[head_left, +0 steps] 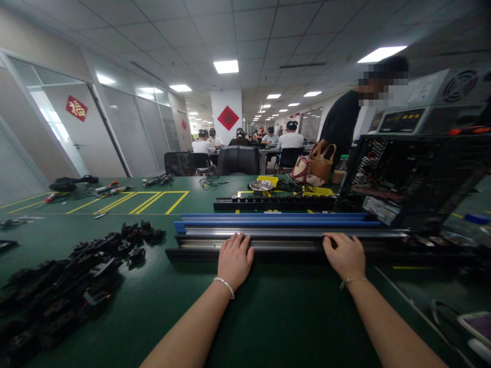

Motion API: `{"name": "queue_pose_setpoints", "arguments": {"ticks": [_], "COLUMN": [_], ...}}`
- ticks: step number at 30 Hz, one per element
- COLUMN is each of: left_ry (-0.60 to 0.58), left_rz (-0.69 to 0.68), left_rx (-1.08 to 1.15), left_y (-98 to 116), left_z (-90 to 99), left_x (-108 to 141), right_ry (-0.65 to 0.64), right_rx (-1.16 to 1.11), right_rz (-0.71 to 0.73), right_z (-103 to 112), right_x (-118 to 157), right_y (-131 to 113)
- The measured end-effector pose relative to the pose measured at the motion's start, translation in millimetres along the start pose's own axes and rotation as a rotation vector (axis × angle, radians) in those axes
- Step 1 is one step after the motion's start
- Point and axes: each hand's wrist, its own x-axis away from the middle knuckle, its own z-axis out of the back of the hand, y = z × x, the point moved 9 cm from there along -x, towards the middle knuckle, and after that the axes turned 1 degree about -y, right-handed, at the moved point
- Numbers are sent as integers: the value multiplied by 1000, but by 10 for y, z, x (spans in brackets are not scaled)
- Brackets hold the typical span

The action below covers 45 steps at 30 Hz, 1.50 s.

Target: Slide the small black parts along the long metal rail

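Note:
A long black rail [284, 254] with a metal strip along its channel lies crosswise in front of me. My left hand [235, 261] rests on it near the left part, its fingers stretched over the channel and slightly apart. Toward the rail's right part, my right hand [347, 257] lies on it too, fingers bent loosely over the top and thumb apart. Neither hand is lifting anything. Directly behind lie another metal-lined rail [284, 232] and blue rails [280, 221], all parallel. What is under the fingertips is hidden.
Black small parts [88, 276] are heaped at left. A black slotted rail [274, 203], a metal dish [261, 185] and yellow trays [317, 191] stand behind. An open computer case [418, 179] is at right. A person [339, 120] stands beyond the green table [284, 317].

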Motion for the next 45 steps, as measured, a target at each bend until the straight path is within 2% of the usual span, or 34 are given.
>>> {"name": "queue_pose_setpoints", "arguments": {"ticks": [35,45], "left_ry": [0,-11], "left_rz": [5,5], "left_rx": [-1,12], "left_y": [2,1], "left_z": [-10,-1], "left_x": [6,1], "right_ry": [-67,-51], "right_rx": [-12,-17], "right_rz": [55,85], "right_z": [-37,-24], "right_x": [23,31], "right_y": [-236,-300]}}
